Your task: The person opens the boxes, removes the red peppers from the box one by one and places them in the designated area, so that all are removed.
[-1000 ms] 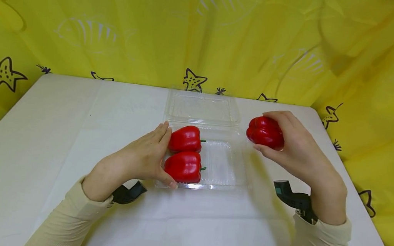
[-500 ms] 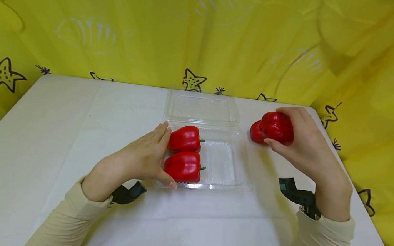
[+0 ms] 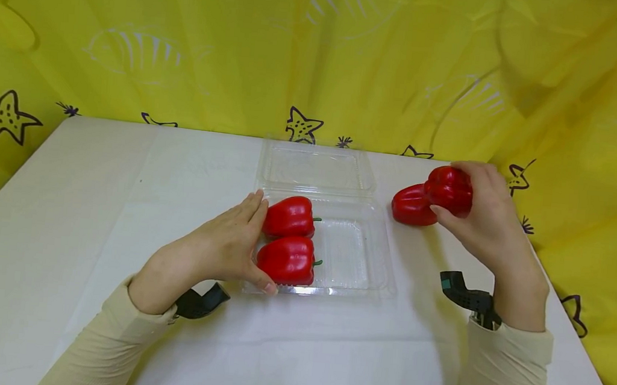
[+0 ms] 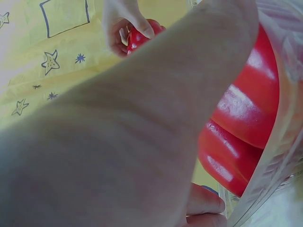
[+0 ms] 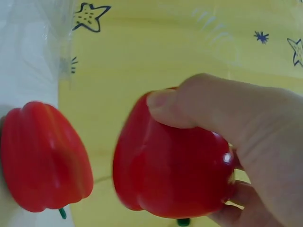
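Observation:
Two red bell peppers lie side by side in the clear plastic clamshell box [image 3: 385, 253], the far one [image 3: 289, 216] and the near one [image 3: 287, 260], their green stems to the right. My left hand [image 3: 223, 240] rests along the box's left side, fingers straight and thumb at the front corner. My right hand [image 3: 483, 212] grips a third bell pepper [image 5: 165, 161], thumb on one side and fingers round the other. Left of it, another red bell pepper [image 5: 45, 156] lies on the table, partly overlapped by the held one in the head view.
The box's hinged lid [image 3: 318, 169] lies back flat on the white table [image 3: 96, 200]. A yellow curtain [image 3: 233, 47] printed with fish and starfish hangs behind the table and along its right side. Both wrists wear black camera mounts.
My right hand has moved right and toward the back with its bell pepper, and the pepper on the table has come into view from behind it. My left hand stays in place.

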Demonstrator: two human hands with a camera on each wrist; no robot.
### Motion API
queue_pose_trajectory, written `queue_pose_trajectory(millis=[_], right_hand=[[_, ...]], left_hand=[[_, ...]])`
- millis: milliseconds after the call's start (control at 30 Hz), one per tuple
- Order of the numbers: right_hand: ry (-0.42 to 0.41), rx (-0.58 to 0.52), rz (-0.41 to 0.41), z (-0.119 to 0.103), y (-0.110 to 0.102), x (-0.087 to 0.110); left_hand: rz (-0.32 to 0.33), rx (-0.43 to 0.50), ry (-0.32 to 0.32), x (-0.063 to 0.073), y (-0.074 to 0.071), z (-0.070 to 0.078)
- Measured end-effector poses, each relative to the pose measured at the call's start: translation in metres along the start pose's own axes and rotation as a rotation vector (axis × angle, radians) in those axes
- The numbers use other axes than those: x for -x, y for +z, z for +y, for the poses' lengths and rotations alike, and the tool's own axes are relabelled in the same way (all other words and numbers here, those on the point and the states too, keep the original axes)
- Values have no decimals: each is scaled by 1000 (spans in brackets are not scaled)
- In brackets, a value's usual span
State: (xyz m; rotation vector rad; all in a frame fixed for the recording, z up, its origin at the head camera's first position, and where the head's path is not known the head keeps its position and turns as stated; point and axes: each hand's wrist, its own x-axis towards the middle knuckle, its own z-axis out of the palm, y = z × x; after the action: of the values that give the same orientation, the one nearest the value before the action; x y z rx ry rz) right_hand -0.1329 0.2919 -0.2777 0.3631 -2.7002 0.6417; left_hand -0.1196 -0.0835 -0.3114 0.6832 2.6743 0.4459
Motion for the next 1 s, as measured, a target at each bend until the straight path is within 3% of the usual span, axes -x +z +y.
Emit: queue_pose_trajectory(millis=[400,1000], right_hand=[[42,46,77,24,0,0],[130,64,96,56,11,2]], left_hand=[[-1,-8,2,0,0,0],[-6,1,0,1,-1,1]])
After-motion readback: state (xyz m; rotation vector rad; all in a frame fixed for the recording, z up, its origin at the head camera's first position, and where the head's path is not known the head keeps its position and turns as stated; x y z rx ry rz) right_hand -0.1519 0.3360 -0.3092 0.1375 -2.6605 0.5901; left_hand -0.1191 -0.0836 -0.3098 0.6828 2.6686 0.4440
